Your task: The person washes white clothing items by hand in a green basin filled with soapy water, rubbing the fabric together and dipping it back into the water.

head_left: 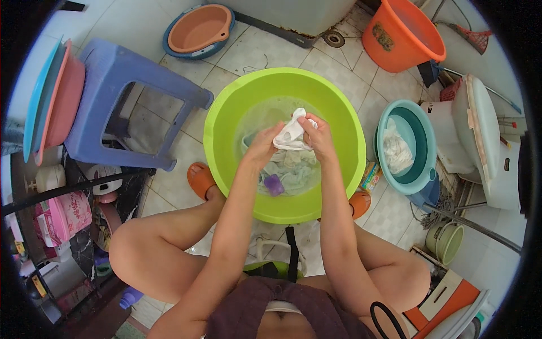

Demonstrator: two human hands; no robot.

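Note:
A small white cloth, perhaps a sock or other small garment, is stretched between my two hands above a lime-green basin. My left hand grips its left side, and my right hand pinches its right side near the top. Below the hands, cloudy water fills the basin's bottom, with pale wet clothes lying in it. A purple block, likely a bar of soap, rests on those clothes toward the near side. Both forearms reach in over the basin's near rim.
A blue plastic stool stands at left beside stacked basins. At right, a teal basin holds white cloth, near a toilet. An orange bucket is far right; a brown basin sits far left.

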